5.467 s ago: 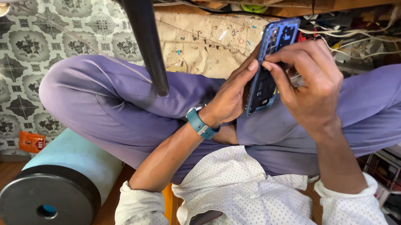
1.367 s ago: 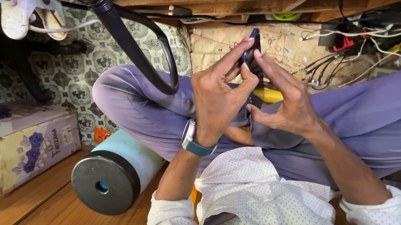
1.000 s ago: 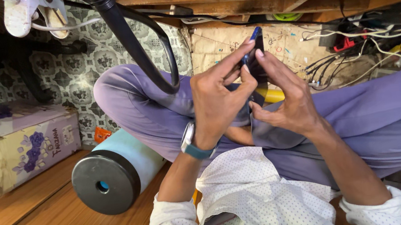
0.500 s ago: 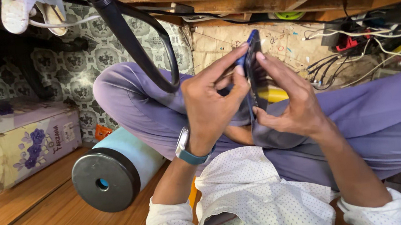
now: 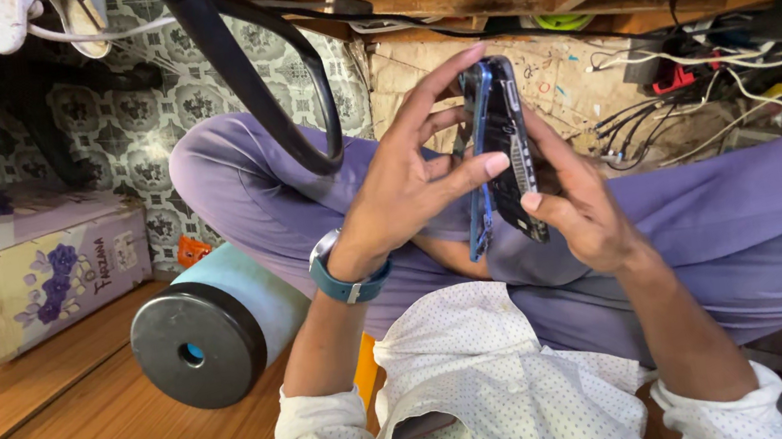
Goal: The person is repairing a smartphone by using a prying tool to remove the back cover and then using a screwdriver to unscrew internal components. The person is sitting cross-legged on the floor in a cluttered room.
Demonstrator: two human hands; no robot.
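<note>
I sit cross-legged in purple trousers and hold an opened phone edge-on above my lap. Its thin blue frame stands slightly apart from the dark body. My left hand, with a teal watch on the wrist, grips the blue frame; its thumb lies across the frame and its forefinger reaches the top edge. My right hand holds the dark body from behind, fingertips on its lower edge.
A light blue cylinder with a black end cap lies on the wooden floor by my left knee. A floral box stands at the left. A black hose hangs in front. Tangled cables lie at the right.
The phone has turned from flat-on to edge-on. In the last second my hands lifted it slightly, and the blue frame now stands apart from the dark body.
</note>
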